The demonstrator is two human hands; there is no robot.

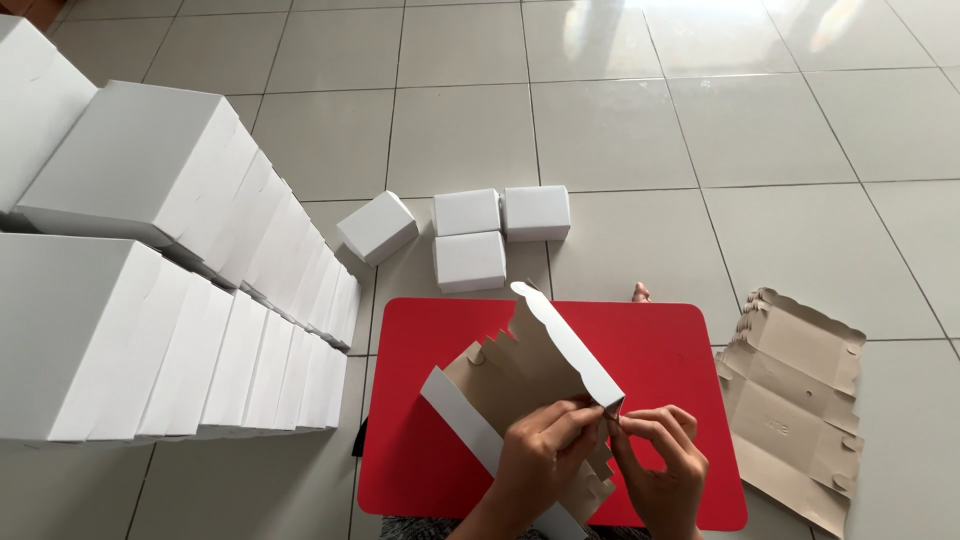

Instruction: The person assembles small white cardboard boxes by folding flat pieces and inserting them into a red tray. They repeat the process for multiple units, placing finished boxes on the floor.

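Two bare hands at the near edge of the red bench (680, 350), both busy on one half-folded cardboard box blank (535, 375), white outside and brown inside. Left hand (535, 465) under and against the blank's right end, grip clenched on the cardboard near the corner where a scalloped white flap (565, 340) meets the side wall. Right hand (660, 470) just beside it, fingertips (625, 418) pinching that same corner, so both grips grasping the blank. Blank raised off the red surface at the corner, tilted, its long white strip (470, 425) slanting down toward the near-left of the bench, notched brown tabs showing along the inner edge. On the tiled floor (600, 130) to the right, touching the bench's edge, a stack of flat brown blanks (795, 400) with scalloped rims. Beyond the bench's far edge, four small white finished boxes (470, 235): three packed close in a cluster, one tilted apart to the left (377, 227). Far left, two long rows of larger white boxes (190, 300) standing tight side by side on the floor, one row behind the other. At the bench's far rim, a toe (640, 292) just peeking out
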